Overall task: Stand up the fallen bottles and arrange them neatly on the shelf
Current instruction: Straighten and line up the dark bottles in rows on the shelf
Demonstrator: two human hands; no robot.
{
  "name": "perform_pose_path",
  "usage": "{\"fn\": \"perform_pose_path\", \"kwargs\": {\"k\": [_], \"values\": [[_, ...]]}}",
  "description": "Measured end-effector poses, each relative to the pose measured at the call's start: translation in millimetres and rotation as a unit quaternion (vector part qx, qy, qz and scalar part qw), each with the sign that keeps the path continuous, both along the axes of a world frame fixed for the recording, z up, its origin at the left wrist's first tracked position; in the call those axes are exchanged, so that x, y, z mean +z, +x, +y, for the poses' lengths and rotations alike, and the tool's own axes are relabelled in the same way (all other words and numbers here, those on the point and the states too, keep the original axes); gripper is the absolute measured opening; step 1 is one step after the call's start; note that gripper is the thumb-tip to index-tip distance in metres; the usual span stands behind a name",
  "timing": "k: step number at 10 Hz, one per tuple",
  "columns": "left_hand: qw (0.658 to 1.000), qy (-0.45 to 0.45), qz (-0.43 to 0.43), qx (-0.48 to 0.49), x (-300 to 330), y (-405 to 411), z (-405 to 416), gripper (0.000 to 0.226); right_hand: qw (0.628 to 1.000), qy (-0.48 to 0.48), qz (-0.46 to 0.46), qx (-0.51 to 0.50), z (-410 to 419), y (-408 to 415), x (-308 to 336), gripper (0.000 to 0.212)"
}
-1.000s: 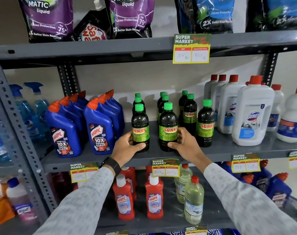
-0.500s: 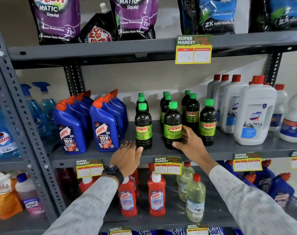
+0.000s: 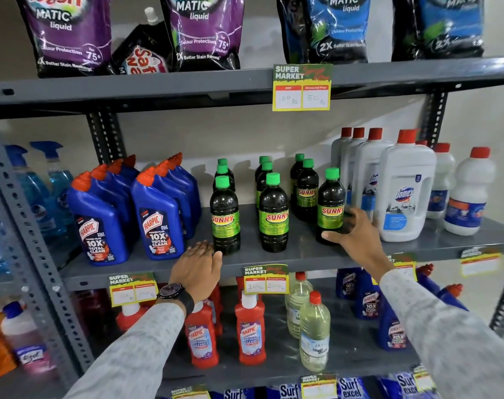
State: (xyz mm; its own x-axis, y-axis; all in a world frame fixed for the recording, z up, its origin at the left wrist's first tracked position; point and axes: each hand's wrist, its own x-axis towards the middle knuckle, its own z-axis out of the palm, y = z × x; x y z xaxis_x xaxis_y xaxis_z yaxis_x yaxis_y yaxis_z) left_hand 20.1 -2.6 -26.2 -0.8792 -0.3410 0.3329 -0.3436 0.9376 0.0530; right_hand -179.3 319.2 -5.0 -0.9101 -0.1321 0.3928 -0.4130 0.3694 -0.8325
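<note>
Several dark Sunny bottles with green caps stand upright in rows on the grey middle shelf (image 3: 296,254). My right hand (image 3: 353,236) is wrapped around the base of the front right Sunny bottle (image 3: 330,205). My left hand (image 3: 197,267) hovers flat over the shelf's front edge, fingers apart, its tips just short of the front left Sunny bottle (image 3: 225,216). The front middle Sunny bottle (image 3: 273,214) stands free between the two hands.
Blue Harpic bottles (image 3: 155,217) stand left of the Sunny rows and white Domex jugs (image 3: 403,188) to the right. Detergent pouches fill the top shelf. Red Harpic bottles (image 3: 249,332) and pale bottles stand on the lower shelf. Price tags hang on the shelf edges.
My left hand let go of the front left bottle and drew back to the shelf edge. My right hand moved from the middle bottle to the front right one.
</note>
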Motion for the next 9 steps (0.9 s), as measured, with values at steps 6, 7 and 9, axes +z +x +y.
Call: {"fn": "perform_pose_path", "kwargs": {"k": [6, 7, 9], "values": [[0.999, 0.033, -0.002, -0.006, -2, 0, -3, 0.061, 0.999, 0.002, 0.03, 0.011, -17, 3, -13, 0.073], [0.999, 0.035, -0.002, -0.006, -1, 0, -3, 0.061, 0.999, 0.006, 0.033, 0.009, -17, 3, -14, 0.075], [0.999, 0.033, 0.006, -0.004, -1, 1, -2, 0.062, 0.999, 0.013, 0.04, 0.007, -17, 3, -16, 0.08]]}}
